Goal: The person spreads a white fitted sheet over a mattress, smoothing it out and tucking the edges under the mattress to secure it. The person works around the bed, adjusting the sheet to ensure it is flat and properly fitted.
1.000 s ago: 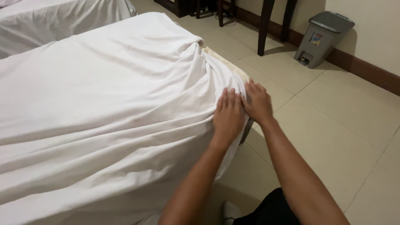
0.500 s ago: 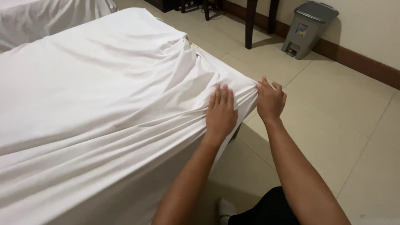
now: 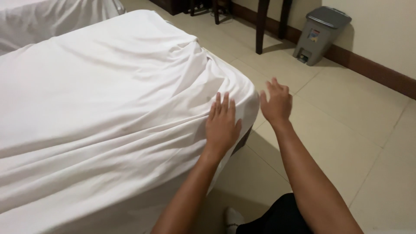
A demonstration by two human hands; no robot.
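The left hand (image 3: 222,125) lies flat on the white sheet (image 3: 108,99) at the near corner of the bed (image 3: 243,141), palm down, with the fingers straight, close together and pointing up the bed; it holds nothing. The sheet covers the whole mattress and hangs over the corner, with many folds running toward this hand. The right hand (image 3: 276,104) is in the air just beside the corner, over the tiled floor (image 3: 346,130); its fingers are loosely spread and a little bent, and it touches nothing. A grey pedal bin (image 3: 320,34) stands near the wall, well apart from the bed, beside dark table legs (image 3: 262,26). A second bed (image 3: 52,21) with white cover is at the top left.
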